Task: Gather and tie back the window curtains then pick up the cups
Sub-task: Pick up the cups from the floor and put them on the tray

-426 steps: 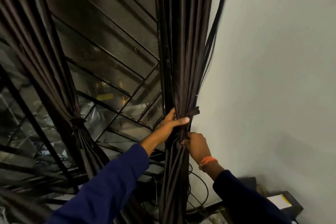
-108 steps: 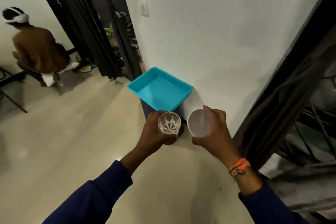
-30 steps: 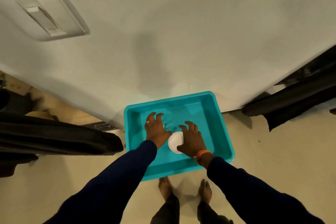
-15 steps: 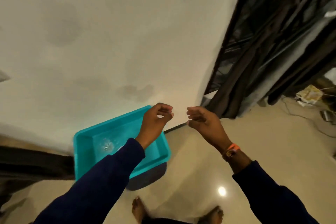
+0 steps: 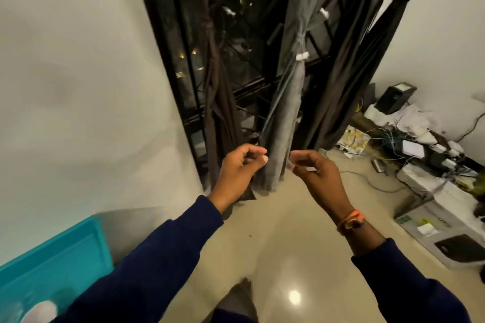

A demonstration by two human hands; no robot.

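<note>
Both hands are raised in front of the window, each with its grip narrow and holding nothing. The left hand (image 5: 240,168) has its fingers curled in loosely, thumb close to the fingertips, and the right hand (image 5: 316,173) mirrors it just across a small gap, an orange band (image 5: 351,219) on its wrist. Dark blue sleeves (image 5: 147,265) cover both arms. Straight beyond the hands hangs the grey curtain (image 5: 288,102), gathered into a tight column and cinched partway up by a tie (image 5: 300,39); a small white clip (image 5: 301,56) sits just below the knot. To its left a brown curtain (image 5: 214,78) is bunched and knotted the same way against the black window grille (image 5: 189,34), and to the right another dark curtain (image 5: 367,60) falls along the wall corner. Neither hand touches any fabric. Down in the lower left corner a teal tray (image 5: 52,257) shows by its rim and inner wall, and inside it, at the very edge of view, lies a white cup (image 5: 39,312), blurred; a second cup cannot be made out clearly. Along the right wall the floor (image 5: 275,244) carries a clutter of cables, white boxes (image 5: 446,199) and a black device (image 5: 393,98). A ceiling light glints off the tiles near the person's feet.
</note>
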